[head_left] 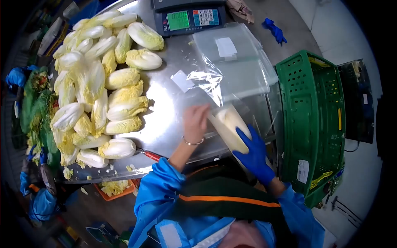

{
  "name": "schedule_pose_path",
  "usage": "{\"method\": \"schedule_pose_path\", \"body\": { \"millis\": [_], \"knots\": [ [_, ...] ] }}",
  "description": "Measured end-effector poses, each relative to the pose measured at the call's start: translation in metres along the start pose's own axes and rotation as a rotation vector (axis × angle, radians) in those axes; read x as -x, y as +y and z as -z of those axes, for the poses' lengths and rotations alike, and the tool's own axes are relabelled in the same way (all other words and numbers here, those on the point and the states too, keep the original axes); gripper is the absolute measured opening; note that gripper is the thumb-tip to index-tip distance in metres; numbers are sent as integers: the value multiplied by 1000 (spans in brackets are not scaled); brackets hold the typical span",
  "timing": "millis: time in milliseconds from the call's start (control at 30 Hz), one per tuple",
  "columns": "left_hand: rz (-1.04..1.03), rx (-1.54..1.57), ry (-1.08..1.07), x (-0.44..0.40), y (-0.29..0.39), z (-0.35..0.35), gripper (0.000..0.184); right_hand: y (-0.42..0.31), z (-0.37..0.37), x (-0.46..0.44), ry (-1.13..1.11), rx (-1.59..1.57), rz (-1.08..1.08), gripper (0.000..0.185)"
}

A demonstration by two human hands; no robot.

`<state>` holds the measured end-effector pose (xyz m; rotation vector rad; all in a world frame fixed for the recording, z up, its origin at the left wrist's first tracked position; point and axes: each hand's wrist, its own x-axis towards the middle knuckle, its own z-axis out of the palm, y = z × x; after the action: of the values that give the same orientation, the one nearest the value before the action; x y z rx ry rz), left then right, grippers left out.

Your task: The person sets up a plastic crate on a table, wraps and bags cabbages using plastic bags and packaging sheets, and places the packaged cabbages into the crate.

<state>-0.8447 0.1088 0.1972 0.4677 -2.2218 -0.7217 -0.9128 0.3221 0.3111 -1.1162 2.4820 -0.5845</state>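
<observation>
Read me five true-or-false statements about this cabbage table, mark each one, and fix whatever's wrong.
1. The right hand holds a cabbage. True.
2. The left hand wears a blue glove. False: the left hand is bare, with a bracelet at the wrist.
3. A loose glove lies to the right of the scale. True.
4. The scale's screen is dark. False: the screen glows green.
5. The green crate stands left of the cabbage pile. False: the green crate stands right of it.
</observation>
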Motion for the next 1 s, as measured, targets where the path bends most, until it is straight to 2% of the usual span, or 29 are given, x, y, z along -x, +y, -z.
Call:
{"method": "schedule_pose_path", "body": {
  "millis": [67, 133, 167, 233, 267, 300, 333, 400, 467, 500, 567, 600, 667, 733, 800, 833, 933, 967, 1000],
  "knots": [
    [-84, 106, -100, -9, 24, -2, 21, -19, -17, -30, 35, 50, 15, 73],
    [97, 172, -126, -1, 28, -9, 21, -13, -61, -55, 270, -228, 64, 78],
    [178, 204, -139, 0, 24, -11, 21, -7, -80, -60, 430, -179, 56, 74],
    [212, -101, -73, 15, 18, -7, 23, 21, -89, -68, 409, -711, -223, 69],
    [345, -102, 96, 18, 19, -9, 25, 37, -86, -72, 380, -974, -364, 67],
    [475, -77, 284, 19, 22, -10, 28, 43, -70, -78, 178, -1144, -528, 63],
    [584, -34, 475, 20, 24, -10, 31, 46, -62, -86, 4, -1094, -550, 59],
    [769, -14, 372, 45, 0, -18, 35, 50, -51, -106, -338, -977, -554, 51],
    [984, 223, 111, 59, -9, 4, 33, 78, -76, -97, -322, -620, -258, 41],
    [1025, 289, 4, 68, -4, 14, 31, 92, -94, -85, -309, -440, -109, 37],
    [1040, 287, -156, 83, 10, 37, 28, 106, -123, -34, -139, -433, 10, 27],
    [1020, 223, -204, 94, 23, 50, 26, 85, -104, -23, -305, -556, -115, 23],
    [1005, 311, -234, 119, 54, 71, 19, 54, -72, -2, -335, -671, -225, 18],
    [1004, 360, -315, 132, 60, 82, 25, 53, -61, 10, -369, -745, -371, 17],
    [1057, 584, -46, 110, 44, 75, 36, 50, -57, 3, -335, -644, -259, 16],
    [765, 410, -29, 107, 15, 57, 47, 49, -56, -1, -310, -595, -201, 16],
    [935, 273, -442, 82, 3, 61, 41, 55, -71, -10, -299, -630, 124, 17],
    [974, 336, -436, 98, -9, 49, 39, 83, -88, -3, -477, -748, -119, 16],
    [1013, 398, -437, 120, -18, 35, 39, 72, -81, -4, -496, -792, -171, 15]
  ]
}}
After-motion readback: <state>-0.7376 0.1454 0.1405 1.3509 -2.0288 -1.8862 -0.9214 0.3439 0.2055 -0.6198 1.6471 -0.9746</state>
